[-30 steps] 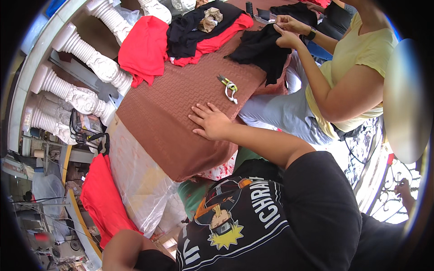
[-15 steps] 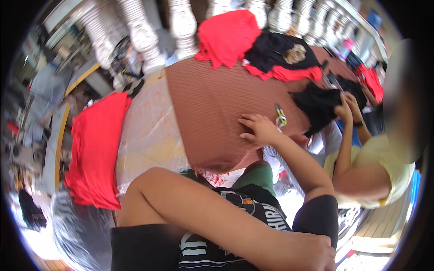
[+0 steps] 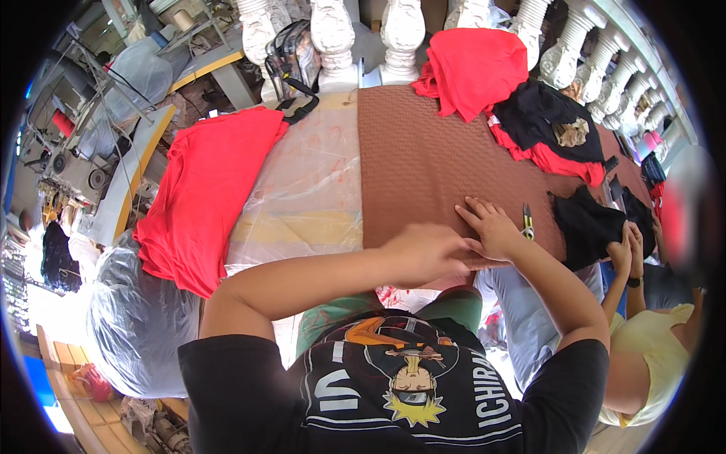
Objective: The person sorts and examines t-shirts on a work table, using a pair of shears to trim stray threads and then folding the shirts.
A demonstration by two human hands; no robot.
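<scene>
One red fabric heap (image 3: 204, 189) lies left of the brown cloth (image 3: 423, 159) before you, over whose near edge your blurred left hand (image 3: 427, 252), fingers unclear, has come to join your right hand (image 3: 495, 234), fingers spread on top beside clippers (image 3: 528, 225).

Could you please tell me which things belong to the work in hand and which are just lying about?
Apparently in use:
brown table cover, under the right hand, near the left hand

Apparently lying about:
small snips
red cloth at left
crumpled brown paper on black cloth
</scene>
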